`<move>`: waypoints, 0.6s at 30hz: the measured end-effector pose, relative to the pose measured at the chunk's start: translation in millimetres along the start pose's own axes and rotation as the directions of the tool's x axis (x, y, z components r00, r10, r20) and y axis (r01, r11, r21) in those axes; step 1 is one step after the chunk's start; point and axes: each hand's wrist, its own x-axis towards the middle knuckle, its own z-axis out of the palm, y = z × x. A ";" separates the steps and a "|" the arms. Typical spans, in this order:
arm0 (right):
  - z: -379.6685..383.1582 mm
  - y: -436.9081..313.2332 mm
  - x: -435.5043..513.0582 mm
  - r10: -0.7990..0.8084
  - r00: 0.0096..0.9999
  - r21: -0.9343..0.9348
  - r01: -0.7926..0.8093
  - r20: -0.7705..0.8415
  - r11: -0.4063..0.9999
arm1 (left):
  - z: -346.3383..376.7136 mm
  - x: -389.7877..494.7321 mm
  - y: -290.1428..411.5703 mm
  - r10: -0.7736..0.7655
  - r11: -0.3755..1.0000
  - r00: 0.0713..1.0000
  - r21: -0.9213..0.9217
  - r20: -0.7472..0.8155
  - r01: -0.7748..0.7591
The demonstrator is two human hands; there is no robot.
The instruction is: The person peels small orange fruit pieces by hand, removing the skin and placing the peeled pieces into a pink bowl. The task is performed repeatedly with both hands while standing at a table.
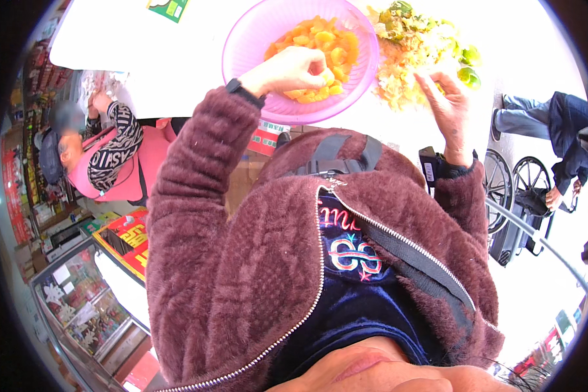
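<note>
A pink translucent plastic bowl [245, 63] with ribbed walls stands on the white table in front of me. Peeled citrus segments [318, 36] lie heaped in it. Above them, my left hand [299, 71] has its thumb and fingers pinched together on a pale orange citrus segment [328, 76]. My right hand [448, 100] is beside the bowl, at the near edge of a pile of citrus peel [406, 59]. Its thumb and fingers are bent downward, and a bit of yellow shows behind them. Glare hides whether that hand grips anything.
Green-skinned pieces [469, 77] sit at the pile's right side. A green packet [169, 9] is on the table's far part. A person in a pink vest [122, 166] handles clear plastic at the left. Right of me, another person [553, 127] stands near a wheeled frame [524, 196].
</note>
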 end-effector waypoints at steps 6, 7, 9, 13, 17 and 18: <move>63.0 -34.8 4.5 -0.136 0.977 0.331 0.074 0.167 0.941 | -3.6 -30.6 29.1 -0.064 0.856 0.987 -0.517 -0.145 -0.021; 71.3 -42.6 4.4 -0.123 0.971 0.277 0.063 0.204 0.959 | -4.5 -33.8 32.1 -0.055 0.855 0.986 -0.517 -0.157 -0.035; 87.4 -56.6 3.1 -0.129 0.968 0.270 0.068 0.214 0.960 | -6.0 -42.5 36.1 -0.060 0.851 0.982 -0.524 -0.177 -0.042; 101.6 -72.3 2.3 -0.057 0.964 0.269 -0.016 0.261 0.963 | -15.7 -56.4 35.0 0.035 0.911 0.987 -0.400 -0.160 -0.097; 112.1 -74.3 5.4 -0.066 0.952 0.280 -0.021 0.300 0.960 | -15.2 -63.4 28.4 0.006 0.893 0.984 -0.442 -0.176 -0.084; 114.6 -73.7 6.6 -0.077 0.948 0.282 -0.014 0.309 0.959 | -12.6 -63.6 26.4 -0.025 0.872 0.981 -0.484 -0.192 -0.073</move>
